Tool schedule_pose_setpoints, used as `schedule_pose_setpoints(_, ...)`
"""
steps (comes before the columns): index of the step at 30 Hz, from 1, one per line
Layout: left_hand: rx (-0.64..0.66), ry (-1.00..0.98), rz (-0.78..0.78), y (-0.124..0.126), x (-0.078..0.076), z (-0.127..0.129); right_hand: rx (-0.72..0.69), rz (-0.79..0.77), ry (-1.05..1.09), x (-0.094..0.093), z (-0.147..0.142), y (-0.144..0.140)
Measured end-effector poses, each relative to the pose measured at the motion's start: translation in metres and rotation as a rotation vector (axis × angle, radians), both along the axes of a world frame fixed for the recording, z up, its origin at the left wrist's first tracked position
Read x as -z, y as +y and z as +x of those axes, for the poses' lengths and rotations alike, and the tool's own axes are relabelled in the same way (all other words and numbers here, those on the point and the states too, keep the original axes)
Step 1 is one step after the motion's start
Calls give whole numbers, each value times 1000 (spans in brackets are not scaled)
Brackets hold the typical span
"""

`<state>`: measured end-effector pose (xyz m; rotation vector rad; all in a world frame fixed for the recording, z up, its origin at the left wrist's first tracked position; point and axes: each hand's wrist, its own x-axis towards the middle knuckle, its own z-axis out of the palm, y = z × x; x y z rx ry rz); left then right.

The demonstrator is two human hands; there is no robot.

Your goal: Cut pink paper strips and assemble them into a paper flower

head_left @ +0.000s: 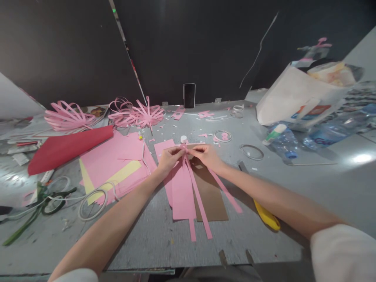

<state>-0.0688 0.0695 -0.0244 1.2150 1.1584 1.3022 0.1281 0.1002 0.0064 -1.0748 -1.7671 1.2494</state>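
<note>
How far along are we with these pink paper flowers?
Done: three looped pink flowers lie at the back of the table. In hand: the left hand and right hand pinch the top ends of a bundle of pink strips together over brown card; the strips hang flat, not yet looped. Left: pink sheets and a red sheet lie uncut.

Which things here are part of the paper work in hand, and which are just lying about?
In hand: left hand and right hand pinching pink paper strips over brown card.

Lying about: phone, red paper roll, water bottle, white bag, scissors.
</note>
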Motion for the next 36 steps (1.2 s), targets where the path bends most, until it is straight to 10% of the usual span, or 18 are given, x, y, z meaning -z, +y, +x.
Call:
schedule_pose_setpoints(12, -41, 49, -16, 0, 0, -2, 35, 148, -5, 7, 7, 14)
schedule_pose_setpoints(36, 6, -49, -20, 3, 7, -3, -180, -99, 47, 7, 6, 15)
